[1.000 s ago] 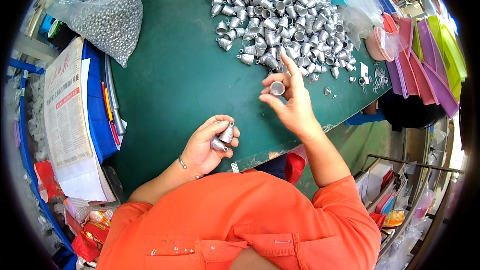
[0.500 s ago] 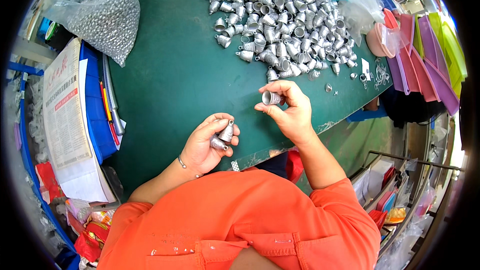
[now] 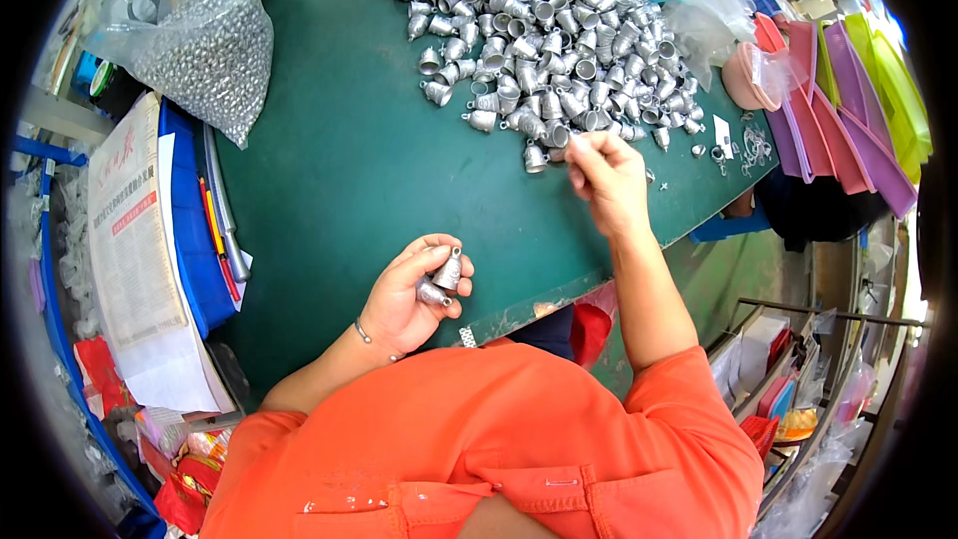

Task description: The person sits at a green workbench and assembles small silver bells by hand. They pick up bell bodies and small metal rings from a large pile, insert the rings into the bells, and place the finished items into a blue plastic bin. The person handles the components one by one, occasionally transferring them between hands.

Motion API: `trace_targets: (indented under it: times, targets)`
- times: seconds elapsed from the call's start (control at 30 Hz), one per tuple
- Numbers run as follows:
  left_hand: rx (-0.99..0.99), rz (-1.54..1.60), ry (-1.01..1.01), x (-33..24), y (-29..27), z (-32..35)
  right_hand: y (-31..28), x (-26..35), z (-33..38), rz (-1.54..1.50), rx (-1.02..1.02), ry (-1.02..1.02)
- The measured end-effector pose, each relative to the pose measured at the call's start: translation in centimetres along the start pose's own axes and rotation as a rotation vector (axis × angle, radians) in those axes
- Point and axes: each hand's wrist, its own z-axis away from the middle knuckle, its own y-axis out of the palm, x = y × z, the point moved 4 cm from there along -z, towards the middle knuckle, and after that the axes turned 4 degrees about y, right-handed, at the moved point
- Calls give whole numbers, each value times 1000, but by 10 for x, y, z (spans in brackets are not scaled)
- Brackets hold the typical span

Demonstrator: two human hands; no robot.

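Observation:
Two small silvery metal bells (image 3: 446, 269) with loops on top rest in my left hand (image 3: 404, 289), whose fingers curl around them. At the near edge of a heap of similar bells (image 3: 539, 40) is my right hand (image 3: 609, 180), thumb and fingers drawn together. Its fingertips are right beside a bell (image 3: 557, 136) with its mouth showing, and I cannot tell if they grip it. Another bell (image 3: 536, 156) lies just left of them. The inside of my right hand is hidden.
The heap covers the far part of a green tabletop (image 3: 329, 170). A clear bag of small silvery beads (image 3: 215, 60) stands far left, near a blue tray (image 3: 185, 230) and a newspaper (image 3: 125, 230). At right are a pink container (image 3: 746, 78) and colored bins (image 3: 878, 110).
My right hand has moved away from me and slightly right, to the heap's edge. The bell it held up is no longer visible in its fingers. My left hand keeps its two bells.

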Motion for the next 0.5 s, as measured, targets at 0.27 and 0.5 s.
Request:
trace_targets:
  times: [0.27,0.5]
  targets:
    - [17,6,5,-1,-2,0,29,23,7,764,-297,-578]
    - [32,7,-5,0,-2,0,44,32,33,489,-170,-655]
